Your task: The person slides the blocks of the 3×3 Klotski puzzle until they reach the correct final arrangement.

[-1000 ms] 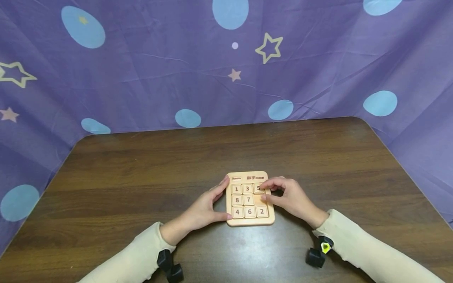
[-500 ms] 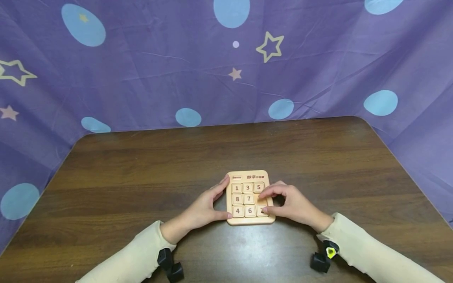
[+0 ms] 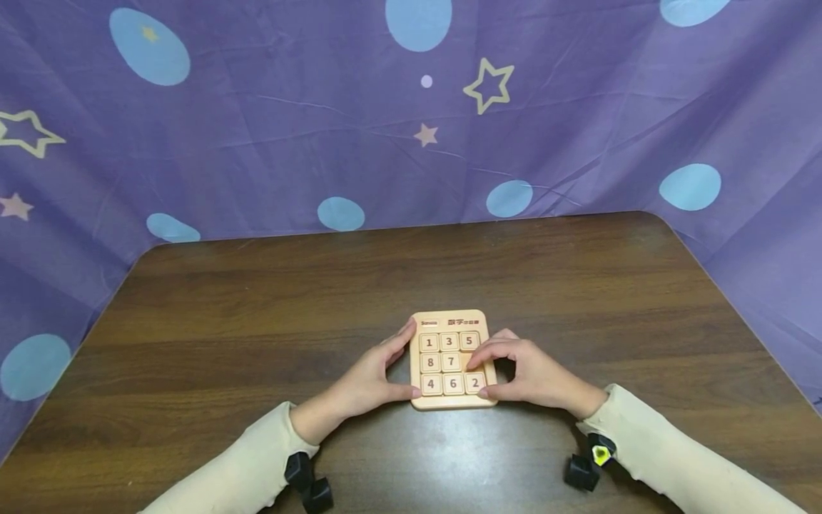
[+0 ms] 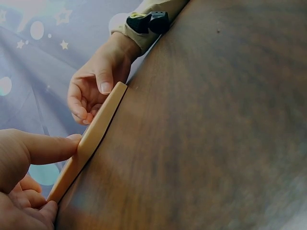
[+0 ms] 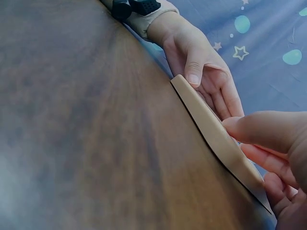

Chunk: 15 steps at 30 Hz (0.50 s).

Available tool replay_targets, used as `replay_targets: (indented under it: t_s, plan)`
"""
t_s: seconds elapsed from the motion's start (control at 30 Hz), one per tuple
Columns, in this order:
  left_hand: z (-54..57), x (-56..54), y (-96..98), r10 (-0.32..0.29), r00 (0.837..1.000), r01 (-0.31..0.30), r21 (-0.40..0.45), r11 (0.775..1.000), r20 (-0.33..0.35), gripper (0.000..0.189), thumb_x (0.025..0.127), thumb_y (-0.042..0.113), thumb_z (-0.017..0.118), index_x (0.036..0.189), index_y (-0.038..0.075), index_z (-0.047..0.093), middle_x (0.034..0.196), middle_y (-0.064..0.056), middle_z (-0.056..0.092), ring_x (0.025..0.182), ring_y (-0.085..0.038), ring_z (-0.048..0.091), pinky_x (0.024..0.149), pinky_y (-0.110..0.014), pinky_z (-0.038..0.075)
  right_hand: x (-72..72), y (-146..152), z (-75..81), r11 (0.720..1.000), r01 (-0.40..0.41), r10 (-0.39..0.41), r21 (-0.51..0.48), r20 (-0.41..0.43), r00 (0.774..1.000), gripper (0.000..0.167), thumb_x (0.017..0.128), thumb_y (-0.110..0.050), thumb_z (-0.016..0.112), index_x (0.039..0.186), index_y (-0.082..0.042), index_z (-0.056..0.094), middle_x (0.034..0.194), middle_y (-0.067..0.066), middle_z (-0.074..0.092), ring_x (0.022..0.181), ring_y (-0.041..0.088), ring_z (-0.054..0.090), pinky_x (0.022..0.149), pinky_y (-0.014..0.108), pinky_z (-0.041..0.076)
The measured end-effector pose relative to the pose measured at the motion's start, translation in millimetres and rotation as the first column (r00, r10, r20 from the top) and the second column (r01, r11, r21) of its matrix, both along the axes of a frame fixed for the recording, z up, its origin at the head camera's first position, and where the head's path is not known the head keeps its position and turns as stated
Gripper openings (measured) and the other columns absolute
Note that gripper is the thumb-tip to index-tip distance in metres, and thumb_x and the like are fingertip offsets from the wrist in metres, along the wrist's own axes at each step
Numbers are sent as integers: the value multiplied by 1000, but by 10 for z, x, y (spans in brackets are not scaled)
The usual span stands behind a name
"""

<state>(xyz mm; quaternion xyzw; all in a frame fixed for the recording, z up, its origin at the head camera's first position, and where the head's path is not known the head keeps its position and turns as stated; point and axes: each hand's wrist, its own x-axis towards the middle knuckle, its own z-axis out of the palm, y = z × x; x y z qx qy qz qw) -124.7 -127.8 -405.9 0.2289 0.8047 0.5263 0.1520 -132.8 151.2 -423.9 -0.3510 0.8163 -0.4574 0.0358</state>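
A pale wooden number slide puzzle (image 3: 449,404) lies flat on the table, its tiles numbered 1 to 8. Rows read 1 3 5, then 8 7 and a gap at the right, then 4 6 2. My left hand (image 3: 369,380) holds the left edge, thumb at the lower corner and fingers at the upper one. With bent fingers, my right hand (image 3: 531,368) reaches over the right edge. Its index fingertip is in the gap, and its thumb touches the lower right corner of the 2 tile (image 3: 475,383). In the right wrist view other fingers (image 5: 273,184) meet the puzzle's side.
The brown wood-grain table (image 3: 308,285) extends around the puzzle. Behind it hangs a purple cloth (image 3: 270,114) with stars and blue spots. A black device (image 3: 308,482) sits at the left wrist and another black device (image 3: 587,464) at the right.
From the 5 tile and the gap, my right hand has moved down toward the gap and the 2 tile; its thumb has shifted to that tile's lower corner. My left hand keeps its hold.
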Motion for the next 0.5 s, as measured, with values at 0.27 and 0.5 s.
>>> replay_targets:
  t_s: [0.27, 0.5]
  plan:
    - [1, 5, 0, 1, 1000, -1, 0, 1000, 0, 94, 71, -1, 78, 146, -5, 21, 155, -16, 16, 142, -24, 16, 112, -37, 23, -15, 2, 7, 1000, -21, 20, -5, -22, 1000, 30, 71, -15, 81, 98, -23, 71, 105, -9, 67, 98, 10, 51, 88, 25, 41]
    - [-2, 9, -1, -4, 1000, 4, -1, 1000, -9, 93, 71, -1, 77, 146, -5, 22, 155, -16, 16, 142, -25, 16, 112, -36, 23, -21, -11, -13, 999, 24, -25, -30, -38, 999, 23, 74, -16, 79, 96, -20, 71, 99, -8, 69, 94, 10, 53, 84, 25, 42]
